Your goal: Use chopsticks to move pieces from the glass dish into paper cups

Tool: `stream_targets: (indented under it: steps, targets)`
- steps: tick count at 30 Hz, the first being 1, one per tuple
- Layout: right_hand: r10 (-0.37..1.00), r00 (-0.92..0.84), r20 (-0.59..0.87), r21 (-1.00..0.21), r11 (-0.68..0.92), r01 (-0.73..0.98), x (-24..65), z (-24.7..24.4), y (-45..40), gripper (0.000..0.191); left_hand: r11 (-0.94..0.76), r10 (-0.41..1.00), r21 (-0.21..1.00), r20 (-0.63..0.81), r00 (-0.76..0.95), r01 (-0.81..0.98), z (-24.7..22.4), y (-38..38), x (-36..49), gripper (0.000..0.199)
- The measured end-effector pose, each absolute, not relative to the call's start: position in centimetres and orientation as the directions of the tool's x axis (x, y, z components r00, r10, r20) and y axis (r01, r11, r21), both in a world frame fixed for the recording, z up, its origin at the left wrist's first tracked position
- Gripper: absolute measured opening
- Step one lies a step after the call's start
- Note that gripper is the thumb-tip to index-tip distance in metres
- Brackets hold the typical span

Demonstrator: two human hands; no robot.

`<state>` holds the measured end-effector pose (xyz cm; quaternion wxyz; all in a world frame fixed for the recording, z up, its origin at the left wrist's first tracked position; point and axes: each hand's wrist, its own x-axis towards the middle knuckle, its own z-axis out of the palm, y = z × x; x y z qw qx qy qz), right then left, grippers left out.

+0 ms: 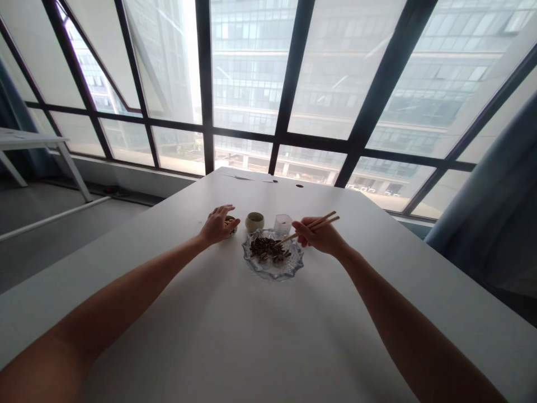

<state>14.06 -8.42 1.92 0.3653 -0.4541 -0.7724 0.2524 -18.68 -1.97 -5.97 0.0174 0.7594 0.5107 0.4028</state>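
Observation:
My left hand (217, 225) curves around a small cup (230, 233) with pale and dark pieces inside, thumb on the near side and fingers on the far side. My right hand (321, 235) grips a pair of wooden chopsticks (327, 219). Their tips reach down into a pile of dark brown, seed-like pieces (266, 247). The pile lies in a clear glass dish (274, 274) with a wavy rim. Behind the dish stand a pale yellow-green cup (254, 222) and a translucent faceted cup (282, 223) with a little something inside.
These things stand on a long white table (268, 336). Flat white sheets (245, 177) and two dark round holes are near its far edge. Another white table (29, 140) is at the left. Tall windows (251, 73) lie beyond, with a blue-grey curtain (490, 218) at the right.

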Motion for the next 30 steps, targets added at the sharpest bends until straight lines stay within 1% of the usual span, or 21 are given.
stream_targets:
  steps: [3, 7, 9, 11, 13, 15, 22, 27, 30]
  targets:
    - [0.865, -0.344, 0.366, -0.662, 0.502, 0.557, 14.9, 1.0, -9.9, 0.053, -0.478, 0.792, 0.456, 0.593, 0.144, 0.751, -6.6, -1.9, -18.9, 0.052]
    - [0.864, -0.223, 0.451, -0.679, 0.495, 0.543, 15.7, 0.3, -11.6, 0.055, -0.495, 0.791, 0.492, 0.595, 0.138, 0.716, -7.5, -1.6, -19.4, 0.061]
    - [0.866, -0.189, 0.463, -0.7, 0.488, 0.521, 16.0, 0.1, -12.3, 0.054, -0.485, 0.807, 0.543, 0.58, 0.112, 0.686, -8.1, -1.5, -19.8, 0.066]
    - [0.872, -0.187, 0.453, -0.705, 0.479, 0.523, 16.3, -0.2, -12.8, 0.052, -0.447, 0.843, 0.624, 0.534, 0.068, 0.641, -8.7, -1.5, -20.0, 0.073]
    - [0.873, -0.193, 0.447, -0.694, 0.475, 0.541, 16.4, -0.5, -13.3, 0.049, -0.403, 0.878, 0.699, 0.478, 0.033, 0.591, -9.1, -1.7, -20.2, 0.079]
    - [0.868, -0.203, 0.452, -0.669, 0.481, 0.567, 16.5, -0.9, -13.8, 0.047, -0.376, 0.898, 0.737, 0.44, 0.024, 0.562, -9.3, -1.9, -20.2, 0.084]
    - [0.817, -0.291, 0.498, -0.55, 0.557, 0.622, 16.4, -2.0, -14.3, 0.041, -0.289, 0.938, 0.766, 0.348, 0.008, 0.574, -8.8, -2.5, -20.1, 0.095]
    - [0.776, -0.31, 0.549, -0.52, 0.607, 0.601, 16.3, -2.9, -13.8, 0.036, -0.276, 0.943, 0.766, 0.332, 0.011, 0.581, -8.6, -2.6, -20.1, 0.098]
    - [0.747, -0.282, 0.603, -0.532, 0.639, 0.555, 16.3, -3.6, -13.6, 0.032, -0.278, 0.945, 0.765, 0.326, 0.024, 0.58, -8.4, -2.7, -20.0, 0.099]
